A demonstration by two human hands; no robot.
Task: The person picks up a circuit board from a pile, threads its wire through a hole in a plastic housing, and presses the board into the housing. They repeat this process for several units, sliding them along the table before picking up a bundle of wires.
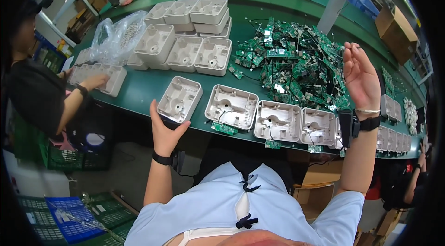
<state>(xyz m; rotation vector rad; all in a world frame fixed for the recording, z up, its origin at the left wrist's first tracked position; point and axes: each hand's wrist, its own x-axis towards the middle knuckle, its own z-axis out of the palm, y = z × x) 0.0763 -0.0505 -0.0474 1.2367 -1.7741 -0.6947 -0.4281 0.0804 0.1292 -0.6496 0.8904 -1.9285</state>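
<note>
My left hand [164, 131] grips the near left corner of a white plastic housing [177, 92], its thumb along the near edge and its fingers at the left side. This tray-like housing sits slightly tilted at the front of the green bench, and no circuit board shows in it. To its right stands a row of similar housings [236, 94], several with a small green circuit board [224, 128] hanging by a wire over the near side. My right hand [360, 77] is raised at the right edge of a circuit board heap [296, 67], fingers stretched out, nothing visible in it.
Stacked white housings [212, 56] stand at the back, beside a clear plastic bag [118, 37] of small parts. A grey post [334, 5] rises behind the heap. At left, a co-worker's hand [95, 81] reaches over a white housing row. More housings [391, 139] line the right.
</note>
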